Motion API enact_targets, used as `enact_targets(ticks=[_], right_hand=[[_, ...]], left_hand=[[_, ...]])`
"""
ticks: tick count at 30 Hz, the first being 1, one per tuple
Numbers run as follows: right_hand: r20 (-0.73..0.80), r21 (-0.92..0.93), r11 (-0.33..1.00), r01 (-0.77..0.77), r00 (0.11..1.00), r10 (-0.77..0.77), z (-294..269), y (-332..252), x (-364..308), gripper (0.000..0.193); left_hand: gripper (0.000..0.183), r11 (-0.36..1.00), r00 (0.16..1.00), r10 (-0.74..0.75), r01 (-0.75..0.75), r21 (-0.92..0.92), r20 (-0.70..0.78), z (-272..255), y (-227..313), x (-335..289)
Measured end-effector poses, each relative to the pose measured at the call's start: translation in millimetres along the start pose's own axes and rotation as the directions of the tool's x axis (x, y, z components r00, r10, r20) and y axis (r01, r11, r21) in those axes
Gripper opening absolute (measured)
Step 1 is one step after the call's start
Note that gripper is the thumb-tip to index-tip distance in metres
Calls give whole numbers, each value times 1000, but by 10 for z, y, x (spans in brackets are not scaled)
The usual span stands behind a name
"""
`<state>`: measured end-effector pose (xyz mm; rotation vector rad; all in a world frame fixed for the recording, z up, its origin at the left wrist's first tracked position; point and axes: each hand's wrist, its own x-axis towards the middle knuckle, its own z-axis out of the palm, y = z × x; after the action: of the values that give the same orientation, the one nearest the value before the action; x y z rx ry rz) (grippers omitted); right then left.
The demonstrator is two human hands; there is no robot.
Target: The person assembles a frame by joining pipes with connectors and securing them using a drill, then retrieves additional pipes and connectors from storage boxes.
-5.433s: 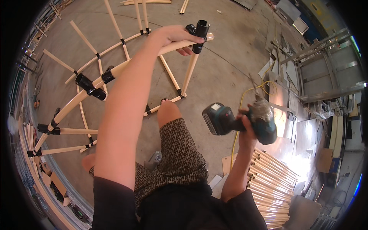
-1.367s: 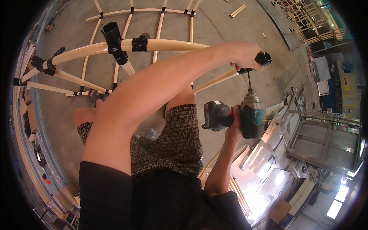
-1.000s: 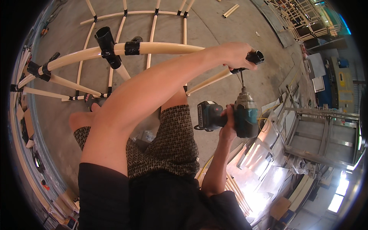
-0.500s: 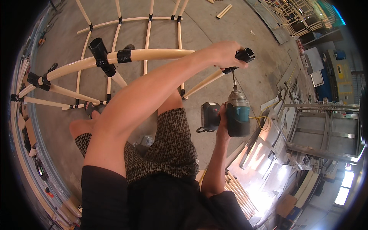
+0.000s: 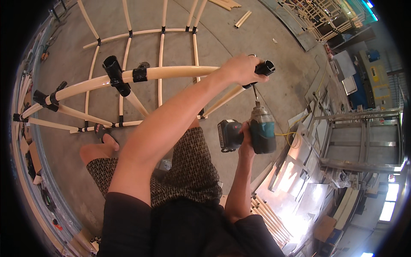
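My left hand (image 5: 243,70) is wrapped round a black pipe joint (image 5: 266,67) at the right end of a cream tube (image 5: 175,72). My right hand (image 5: 245,137) grips a teal and black cordless drill (image 5: 262,133) by its handle, fingers closed. From the drill's nose a long thin bit (image 5: 255,92) points up to the underside of the joint; whether it sits in a screw is hidden. Further left along the tube is another open-ended black joint (image 5: 114,75). Below the held joint, a second cream tube (image 5: 224,100) slants down toward the floor.
A frame of cream tubes with black joints (image 5: 163,30) spreads across the concrete floor ahead. Loose tubes (image 5: 243,19) lie farther off. On the right stand a metal rack (image 5: 364,141) and sheet panels, with a yellow cable (image 5: 284,134). A bundle of tubes (image 5: 269,218) lies beside my right arm.
Both hands, the joint and the drill sit slightly farther left in the picture. The joint is a little lower. My holds are the same, and the bit still points at the joint.
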<state>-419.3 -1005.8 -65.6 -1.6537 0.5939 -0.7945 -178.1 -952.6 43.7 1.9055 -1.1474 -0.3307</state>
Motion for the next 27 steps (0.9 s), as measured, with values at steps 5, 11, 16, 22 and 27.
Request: enact_targets(ticks=[5,11,16,22,27], right_hand=[[-69,228,972,-62,994,80,112,-111,-3,12],[-47,163,987,2,999,6,16,103,11,12],[-42,78,997,-1,999,4,-75,164,38,15],[-7,91,996,-12,1000,13,-85,235,45,31],[-1,-147,982,117,993,-119,-175,417,112,36]], left_hand=[[56,998,996,-54,51,41,67,-52,74,-4],[47,998,998,-62,63,14,-18,-3,124,-54],[49,996,998,-65,64,59,16,-82,184,-125],[58,987,998,-55,56,153,-12,-38,143,-155],[54,957,999,23,-9,291,-46,-322,320,-667]])
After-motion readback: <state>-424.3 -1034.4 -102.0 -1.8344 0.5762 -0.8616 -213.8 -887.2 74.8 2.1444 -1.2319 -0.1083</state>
